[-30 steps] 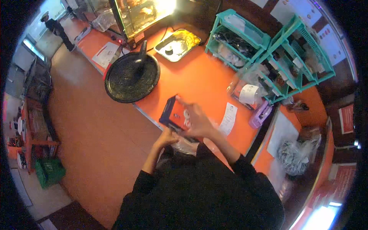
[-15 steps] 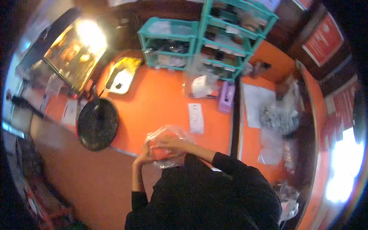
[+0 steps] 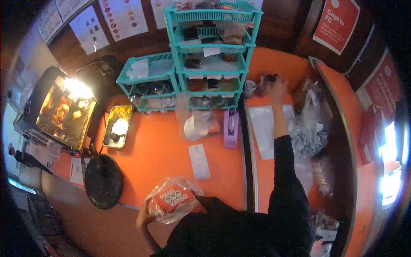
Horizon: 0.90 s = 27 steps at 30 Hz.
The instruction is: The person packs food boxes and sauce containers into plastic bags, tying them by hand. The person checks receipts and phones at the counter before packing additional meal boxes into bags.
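Note:
My left hand (image 3: 144,215) is closed on the left side of a red food box (image 3: 174,199) with white lettering. A clear plastic bag (image 3: 168,182) surrounds the box at the front edge of the orange counter. My right hand (image 3: 278,91) is stretched out to the back right, by a small dark item (image 3: 270,78) and a little clear container (image 3: 250,88). Blur hides how its fingers are set and whether they touch anything. Below that forearm lie white sheets (image 3: 261,128).
A paper receipt (image 3: 199,161) and a purple tape dispenser (image 3: 230,128) lie on the counter. Teal shelves (image 3: 212,50) stand behind. At left are a black round pan (image 3: 103,180), a metal tray (image 3: 117,126) and a lit display case (image 3: 64,109). Plastic bags (image 3: 311,128) sit at right.
My right hand has left the bagged box and reached to the back right. My left hand still holds the box, whose lettered face now shows. The camera view has shifted.

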Tool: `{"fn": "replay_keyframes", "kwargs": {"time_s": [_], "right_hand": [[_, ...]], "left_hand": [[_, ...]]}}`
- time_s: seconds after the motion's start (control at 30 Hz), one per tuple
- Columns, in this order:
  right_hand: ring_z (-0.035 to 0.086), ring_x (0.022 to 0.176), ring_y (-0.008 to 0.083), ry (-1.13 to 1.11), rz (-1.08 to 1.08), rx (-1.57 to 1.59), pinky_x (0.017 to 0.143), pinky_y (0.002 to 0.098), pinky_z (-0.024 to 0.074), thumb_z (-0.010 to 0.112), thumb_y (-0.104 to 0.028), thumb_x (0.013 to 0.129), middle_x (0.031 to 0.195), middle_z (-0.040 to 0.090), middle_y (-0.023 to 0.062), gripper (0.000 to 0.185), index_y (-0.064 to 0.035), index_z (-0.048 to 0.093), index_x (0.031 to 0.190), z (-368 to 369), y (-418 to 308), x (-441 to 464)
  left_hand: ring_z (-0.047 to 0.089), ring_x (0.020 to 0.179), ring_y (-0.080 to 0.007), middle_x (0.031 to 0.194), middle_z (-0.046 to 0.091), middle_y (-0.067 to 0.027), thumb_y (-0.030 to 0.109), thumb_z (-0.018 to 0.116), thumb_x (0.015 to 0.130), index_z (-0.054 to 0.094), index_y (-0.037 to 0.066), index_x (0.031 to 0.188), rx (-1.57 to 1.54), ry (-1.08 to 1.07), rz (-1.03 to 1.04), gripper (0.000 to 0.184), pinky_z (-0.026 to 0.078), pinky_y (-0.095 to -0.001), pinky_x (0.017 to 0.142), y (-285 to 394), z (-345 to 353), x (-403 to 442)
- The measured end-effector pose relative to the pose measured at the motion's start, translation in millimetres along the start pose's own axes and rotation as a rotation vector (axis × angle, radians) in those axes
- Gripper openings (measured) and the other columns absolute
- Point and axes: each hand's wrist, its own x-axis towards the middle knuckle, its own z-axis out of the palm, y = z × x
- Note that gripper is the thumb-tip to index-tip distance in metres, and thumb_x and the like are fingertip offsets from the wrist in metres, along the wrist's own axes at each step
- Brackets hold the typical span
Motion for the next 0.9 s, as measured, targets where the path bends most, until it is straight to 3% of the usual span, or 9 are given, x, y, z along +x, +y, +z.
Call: {"fn": "replay_keyframes", "kwargs": {"time_s": [0.1, 0.17, 0.2, 0.27, 0.33, 0.47, 0.73, 0.8, 0.9], "right_hand": [[0.061, 0.082, 0.0408, 0.550, -0.038, -0.159, 0.071, 0.0478, 0.0499, 0.064, -0.029, 0.077, 0.088, 0.062, 0.0220, 0.035, -0.0006, 0.059, 0.096, 36.5, 46.4, 35.5], [0.062, 0.080, 0.0386, -0.054, 0.326, 0.051, 0.069, 0.0475, 0.0501, 0.069, -0.037, 0.072, 0.088, 0.063, 0.0224, 0.047, 0.0005, 0.059, 0.098, 46.8, 64.1, 50.4], [0.062, 0.080, 0.0386, -0.062, 0.324, 0.048, 0.069, 0.0475, 0.0501, 0.069, -0.037, 0.072, 0.088, 0.063, 0.0224, 0.047, 0.0005, 0.059, 0.098, 54.7, 76.1, 52.7], [0.062, 0.079, 0.0380, 0.025, 0.184, 0.263, 0.069, 0.0476, 0.0497, 0.070, -0.040, 0.068, 0.088, 0.063, 0.0215, 0.052, -0.0008, 0.059, 0.100, 66.0, 86.6, 57.4], [0.062, 0.080, 0.0372, 0.060, 0.115, 0.261, 0.070, 0.0458, 0.0494, 0.071, -0.038, 0.067, 0.084, 0.064, 0.0205, 0.045, -0.0012, 0.061, 0.090, 56.3, 82.0, 67.3], [0.063, 0.080, 0.0348, 0.183, 0.024, 0.130, 0.072, 0.0438, 0.0488, 0.069, -0.026, 0.067, 0.080, 0.065, 0.0191, 0.029, -0.0021, 0.065, 0.081, 64.0, 85.1, 71.0], [0.064, 0.074, 0.0324, 0.156, 0.139, -0.010, 0.068, 0.0428, 0.0495, 0.064, -0.021, 0.068, 0.073, 0.064, 0.0175, 0.022, 0.0009, 0.064, 0.073, 39.4, 62.0, 81.9], [0.064, 0.074, 0.0350, 0.175, -0.033, 0.160, 0.066, 0.0430, 0.0499, 0.070, -0.034, 0.068, 0.079, 0.065, 0.0194, 0.038, 0.0022, 0.064, 0.079, 32.0, 78.6, 100.4], [0.062, 0.065, 0.0296, 0.378, -0.142, 0.172, 0.059, 0.0407, 0.0493, 0.066, -0.031, 0.075, 0.079, 0.065, 0.0166, 0.032, -0.0005, 0.065, 0.084, -23.7, 49.7, 92.7]], "left_hand": [[0.050, 0.112, -0.0314, 0.120, 0.052, -0.0184, -0.003, 0.069, 0.051, 0.039, 0.006, 0.127, -0.112, 0.078, 0.021, 0.082, 0.041, -0.0373, 0.092, 1.2, 9.1, -11.2], [0.050, 0.113, -0.0307, 0.120, 0.052, -0.0182, -0.003, 0.069, 0.051, 0.040, 0.006, 0.127, -0.001, 0.092, -0.026, 0.082, 0.041, -0.0376, 0.092, 17.5, 8.8, -15.6], [0.050, 0.113, -0.0301, 0.119, 0.053, -0.0180, -0.003, 0.069, 0.051, 0.040, 0.006, 0.127, 0.105, 0.103, -0.066, 0.082, 0.042, -0.0380, 0.092, 23.1, 10.7, -18.7], [0.055, 0.103, -0.0300, 0.107, 0.057, -0.0187, 0.000, 0.069, 0.052, 0.040, 0.007, 0.127, 0.132, 0.197, 0.077, 0.081, 0.045, -0.0385, 0.085, 3.9, 12.4, -16.2], [0.056, 0.089, -0.0199, 0.105, 0.057, -0.0113, -0.002, 0.073, 0.056, 0.037, 0.008, 0.131, -0.015, 0.059, -0.220, 0.084, 0.048, -0.0330, 0.073, 23.6, 5.4, -24.2], [0.057, 0.084, -0.0300, 0.090, 0.057, -0.0172, 0.008, 0.072, 0.057, 0.046, 0.010, 0.123, 0.227, 0.254, -0.031, 0.072, 0.046, -0.0353, 0.071, 41.2, 11.2, -31.8], [0.053, 0.103, -0.0335, 0.109, 0.055, -0.0196, 0.012, 0.076, 0.054, 0.048, 0.010, 0.122, 0.234, 0.328, -0.018, 0.074, 0.042, -0.0388, 0.088, 48.1, 15.9, -44.2], [0.051, 0.109, -0.0342, 0.115, 0.053, -0.0210, 0.013, 0.078, 0.053, 0.047, 0.010, 0.124, 0.192, 0.401, 0.171, 0.077, 0.041, -0.0396, 0.091, 22.2, 16.1, -37.4], [0.050, 0.109, -0.0372, 0.116, 0.051, -0.0247, 0.012, 0.075, 0.057, 0.039, 0.010, 0.130, 0.284, 0.404, 0.028, 0.081, 0.042, -0.0423, 0.089, 75.5, 13.4, -45.4]]}}
